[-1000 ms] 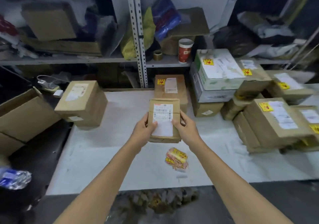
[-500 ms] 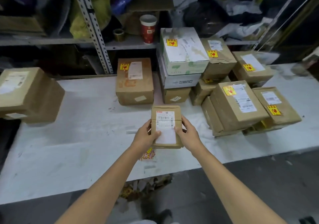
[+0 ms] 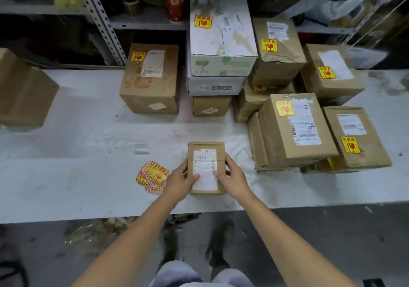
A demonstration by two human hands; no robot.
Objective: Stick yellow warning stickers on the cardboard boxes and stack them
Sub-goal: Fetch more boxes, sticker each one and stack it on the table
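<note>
A small cardboard box (image 3: 205, 148) is held near the front edge of the white table (image 3: 77, 154). It is sealed, so nothing of its contents can be seen, and its top is largely covered by a white shipping label (image 3: 204, 176). Whether it is set on the surface or lifted just clear of it cannot be told. A loose pile of yellow warning stickers (image 3: 152, 175) is spread on the table just to its left.

Further back, closed boxes are stacked. A white carton (image 3: 221, 34) is placed atop two others, a brown box (image 3: 150, 83) is stood just left of that stack, and a cluster of brown parcels (image 3: 294, 136) is piled to the right. Yellow stickers are seen on most of their tops. A large brown box (image 3: 24, 96) is cut off by the left edge of the view. A red paper cup (image 3: 176, 1) is stood on the shelf behind, its inside not shown.

A wide stretch of table surface is exposed between the large brown box and the sticker pile, while the gap to the parcels on the right is narrow. The table's front edge is crossed by both forearms.

The small box is grasped from both sides, by the left hand (image 3: 180, 181) on its left and the right hand (image 3: 231, 179) on its right. Thumbs are laid on the label and fingers are curled round the sides.
</note>
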